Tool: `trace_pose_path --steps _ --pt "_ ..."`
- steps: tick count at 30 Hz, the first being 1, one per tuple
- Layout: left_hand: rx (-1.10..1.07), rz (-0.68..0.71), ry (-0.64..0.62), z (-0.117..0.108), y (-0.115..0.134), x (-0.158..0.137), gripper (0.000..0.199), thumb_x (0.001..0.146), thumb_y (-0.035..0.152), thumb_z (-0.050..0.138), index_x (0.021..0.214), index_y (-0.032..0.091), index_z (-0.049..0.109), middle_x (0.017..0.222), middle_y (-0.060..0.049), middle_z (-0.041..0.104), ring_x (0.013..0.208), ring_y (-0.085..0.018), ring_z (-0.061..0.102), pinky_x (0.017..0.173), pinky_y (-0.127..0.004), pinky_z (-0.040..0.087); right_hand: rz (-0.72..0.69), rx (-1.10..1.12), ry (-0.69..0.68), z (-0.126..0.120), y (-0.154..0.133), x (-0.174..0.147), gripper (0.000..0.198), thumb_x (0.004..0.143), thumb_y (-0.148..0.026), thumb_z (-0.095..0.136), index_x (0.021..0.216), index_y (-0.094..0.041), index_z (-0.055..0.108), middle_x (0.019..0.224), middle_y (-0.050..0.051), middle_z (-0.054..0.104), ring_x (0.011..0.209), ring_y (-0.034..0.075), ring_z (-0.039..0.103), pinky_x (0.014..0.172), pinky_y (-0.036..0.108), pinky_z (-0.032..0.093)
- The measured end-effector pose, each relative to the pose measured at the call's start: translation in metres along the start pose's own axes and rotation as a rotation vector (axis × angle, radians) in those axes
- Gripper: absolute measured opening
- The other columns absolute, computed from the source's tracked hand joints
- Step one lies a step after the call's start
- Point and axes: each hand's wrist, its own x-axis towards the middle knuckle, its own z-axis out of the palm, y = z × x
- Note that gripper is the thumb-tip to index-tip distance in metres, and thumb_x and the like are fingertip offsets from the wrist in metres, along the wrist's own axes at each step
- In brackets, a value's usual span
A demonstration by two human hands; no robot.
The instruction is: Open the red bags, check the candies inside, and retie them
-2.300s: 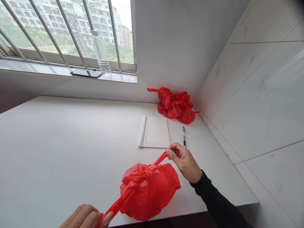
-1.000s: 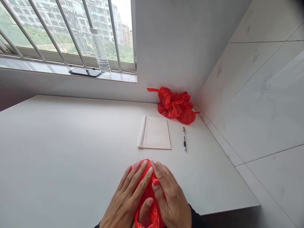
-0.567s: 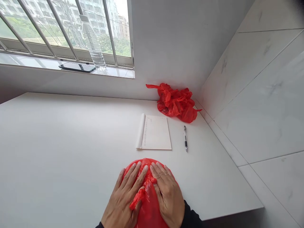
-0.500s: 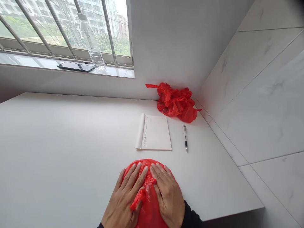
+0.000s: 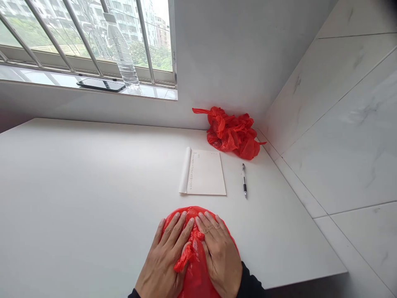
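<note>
Under both palms lies a red plastic bag (image 5: 198, 273), rounded, with a knotted or bunched part near its middle. Its lower end runs out of the frame. My left hand (image 5: 166, 256) rests flat on the bag's left side, fingers stretched out; a twisted red tail of plastic sticks up beside its thumb. On the right side, my right hand (image 5: 220, 254) lies flat too, its fingers pointing up and slightly left. What the bag contains is hidden. Just beyond the bag is an open notepad (image 5: 206, 174) with a pen (image 5: 244, 181) to its right.
A crumpled heap of red plastic bags (image 5: 232, 134) sits at the back right corner of the white table (image 5: 93, 186), against the wall. On the window sill stand a clear water bottle (image 5: 124, 58) and a flat dark phone or tablet (image 5: 101, 85). A tiled wall (image 5: 347, 136) bounds the right side.
The view has shifted slightly, so everything sits a little further right. Both hands stay pressed on the red bag with hardly any movement.
</note>
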Motion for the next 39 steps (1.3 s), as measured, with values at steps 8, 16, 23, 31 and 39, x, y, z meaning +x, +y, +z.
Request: trace_pose_path --steps 8,16,23,31,39 --pt "-0.017 -0.007 -0.001 0.000 0.000 -0.002 0.062 0.095 0.025 0.043 0.155 0.015 0.032 0.162 -0.004 0.035 0.153 -0.022 0.023 0.127 -0.042 0.005 -0.020 0.036 -0.012 0.000 0.004 0.000 0.052 0.101 -0.020 0.041 0.152 -0.017 0.040 0.154 0.003 0.044 0.144 0.026 0.040 0.117 0.055 0.039" --pt "-0.296 -0.128 0.089 -0.012 -0.005 -0.008 0.052 0.097 0.013 0.037 0.147 0.027 0.043 0.144 0.003 0.060 0.141 -0.010 0.044 0.128 -0.031 0.013 0.177 0.500 0.010 -0.024 0.001 -0.001 0.043 0.105 -0.027 0.036 0.143 -0.022 0.054 0.143 0.005 0.058 0.139 0.024 0.048 0.121 0.052 0.033" --pt "-0.594 -0.437 0.107 -0.051 0.010 -0.020 0.051 0.100 0.022 0.028 0.145 0.039 0.045 0.151 0.005 0.051 0.140 -0.022 0.047 0.120 -0.049 0.039 0.428 1.123 -0.006 -0.074 -0.005 -0.001 0.040 0.105 -0.047 0.040 0.115 -0.023 0.069 0.122 0.008 0.069 0.118 0.026 0.063 0.102 0.040 0.053" --pt "-0.436 -0.540 0.181 -0.058 -0.012 -0.043 0.037 0.099 0.029 0.038 0.125 0.039 0.063 0.138 0.002 0.060 0.133 -0.026 0.052 0.114 -0.056 0.041 0.548 1.397 0.105 -0.068 0.012 0.000 0.032 0.100 -0.048 0.052 0.090 -0.021 0.066 0.091 0.003 0.066 0.102 0.022 0.066 0.104 0.036 0.050" --pt "-1.146 -0.999 0.021 -0.088 0.067 -0.063 0.042 0.101 0.042 0.039 0.135 0.025 0.056 0.094 -0.006 0.071 0.082 -0.021 0.068 0.083 -0.037 0.055 0.815 1.313 0.031 -0.046 0.034 -0.063 0.030 0.090 -0.051 0.065 0.102 -0.025 0.075 0.110 0.005 0.073 0.103 0.023 0.069 0.097 0.031 0.057"
